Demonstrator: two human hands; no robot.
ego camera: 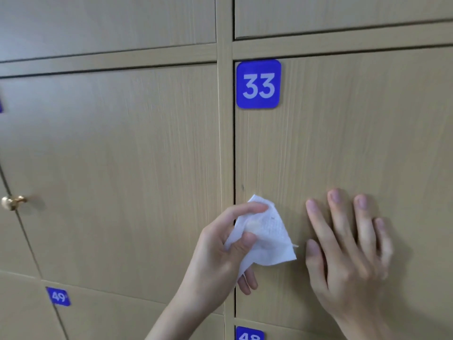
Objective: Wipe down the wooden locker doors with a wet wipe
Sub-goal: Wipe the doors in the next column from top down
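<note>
A light wooden locker door [355,143] with a blue plate reading 33 [258,84] fills the right half of the head view. My left hand [220,251] pinches a crumpled white wet wipe [264,239] between thumb and fingers near the door's lower left edge. My right hand [348,246] lies flat against the same door, fingers straight and spread, just right of the wipe.
A second wooden door [117,168] is on the left, with a brass knob [11,201] at the far left edge. Blue plates 49 [58,296] and 48 [249,334] mark lower doors. A vertical frame strip [225,119] separates the columns.
</note>
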